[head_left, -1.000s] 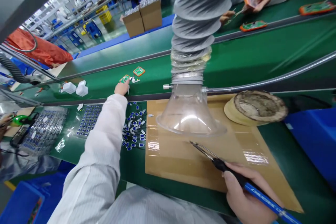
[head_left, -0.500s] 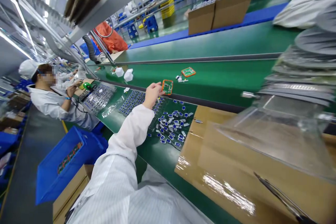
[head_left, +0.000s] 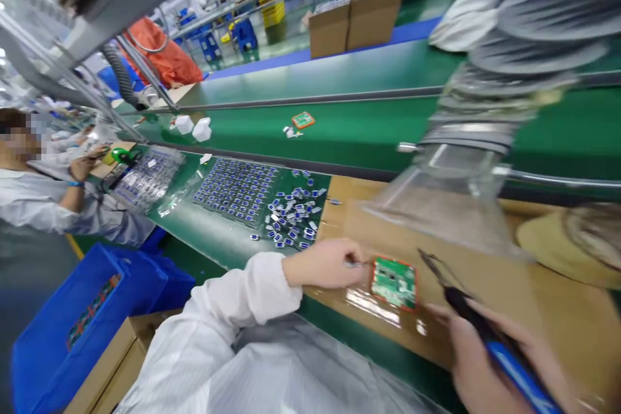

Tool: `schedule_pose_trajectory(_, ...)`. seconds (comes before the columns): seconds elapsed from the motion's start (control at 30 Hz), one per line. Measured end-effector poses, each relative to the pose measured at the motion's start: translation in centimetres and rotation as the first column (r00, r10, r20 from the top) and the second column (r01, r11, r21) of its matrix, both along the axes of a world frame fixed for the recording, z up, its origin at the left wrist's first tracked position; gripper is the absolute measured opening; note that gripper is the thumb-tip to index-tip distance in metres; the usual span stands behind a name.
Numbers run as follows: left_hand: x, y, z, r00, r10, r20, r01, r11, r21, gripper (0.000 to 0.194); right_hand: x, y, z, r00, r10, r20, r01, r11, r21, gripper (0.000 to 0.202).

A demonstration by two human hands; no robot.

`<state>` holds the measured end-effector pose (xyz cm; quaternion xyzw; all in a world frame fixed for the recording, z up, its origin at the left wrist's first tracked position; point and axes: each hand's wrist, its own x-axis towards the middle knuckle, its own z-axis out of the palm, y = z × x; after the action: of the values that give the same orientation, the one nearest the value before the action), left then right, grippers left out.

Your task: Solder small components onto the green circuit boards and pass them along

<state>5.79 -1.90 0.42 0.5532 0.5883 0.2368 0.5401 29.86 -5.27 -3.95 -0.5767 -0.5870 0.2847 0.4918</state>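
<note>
My left hand (head_left: 332,264) is closed, its fingertips at the left edge of a green circuit board (head_left: 395,281) with an orange-red border. The board is over brown cardboard (head_left: 480,297); whether it rests there is unclear. Something small and greyish shows between the curled fingers. My right hand (head_left: 499,349), partly out of frame and blurred, is wrapped round a soldering iron (head_left: 512,362) with a blue and black handle. Its dark pointed tip rises just right of the board. Left of the cardboard lies a loose pile of small blue-and-white modules (head_left: 294,217).
A clear fume hood (head_left: 451,197) on a ribbed hose hangs over the cardboard. Modules fill a tray (head_left: 235,191) in rows. Another board (head_left: 303,119) lies on the green belt (head_left: 359,132). A co-worker (head_left: 63,187) sits left, behind a blue bin (head_left: 63,330).
My left hand has brought the board from above the belt edge down and right over the cardboard. My right hand has come into view, holding the soldering iron. The view has shifted right.
</note>
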Motion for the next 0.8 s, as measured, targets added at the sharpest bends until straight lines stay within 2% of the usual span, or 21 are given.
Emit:
schedule_pose_trajectory(0.07,-0.7,-0.3,0.2,0.96,-0.06,-0.274,0.108,0.981,0.162,0.006,-1.2,-0.4,0.3,0.992,0.126,0.014,-0.126,0.992,-0.015,0.034)
schedule_pose_trajectory(0.13,-2.2,0.0,0.7,0.872,-0.033,-0.489,0.195,0.939,0.285,0.007,-2.0,-0.5,0.1,0.977,0.21,0.046,-0.207,0.976,-0.066,0.037)
schedule_pose_trajectory(0.27,-5.1,2.8,1.5,0.777,0.146,-0.613,0.147,0.904,0.402,0.013,-2.0,-0.4,-1.0,0.94,0.3,0.162,-0.295,0.954,-0.054,0.04)
schedule_pose_trajectory(0.33,-5.7,4.6,1.4,0.776,0.162,-0.61,0.1,0.922,0.373,0.014,-1.8,-0.3,-1.6,0.918,0.339,0.203,-0.347,0.938,0.001,0.041)
schedule_pose_trajectory(0.4,-5.8,5.9,1.3,0.799,0.106,-0.592,0.095,0.95,0.297,0.014,-1.8,-0.2,-1.9,0.902,0.375,0.213,-0.394,0.917,0.056,0.041)
schedule_pose_trajectory(0.47,-5.4,6.1,1.4,0.795,0.023,-0.606,0.164,0.954,0.252,0.015,-2.1,-0.3,-1.8,0.891,0.403,0.207,-0.425,0.902,0.073,0.041)
schedule_pose_trajectory(0.53,-5.0,5.3,2.0,0.759,-0.056,-0.648,0.292,0.92,0.262,0.021,-2.5,-0.3,-1.4,0.888,0.412,0.202,-0.43,0.902,0.05,0.041)
schedule_pose_trajectory(0.6,-4.9,3.9,2.9,0.689,-0.147,-0.709,0.455,0.85,0.266,0.029,-2.8,-0.3,-0.9,0.896,0.4,0.191,-0.411,0.911,0.024,0.041)
schedule_pose_trajectory(0.67,-5.0,2.6,3.6,0.58,-0.228,-0.782,0.602,0.767,0.223,0.033,-2.9,-0.3,-0.4,0.908,0.384,0.166,-0.393,0.92,0.019,0.041)
schedule_pose_trajectory(0.73,-5.1,1.8,3.8,0.455,-0.254,-0.853,0.688,0.709,0.156,0.026,-2.9,-0.2,-0.2,0.919,0.37,0.137,-0.377,0.926,0.023,0.041)
schedule_pose_trajectory(0.8,-4.8,1.6,3.4,0.388,-0.245,-0.889,0.721,0.682,0.126,0.015,-2.8,-0.2,-0.2,0.931,0.343,0.123,-0.347,0.938,0.019,0.04)
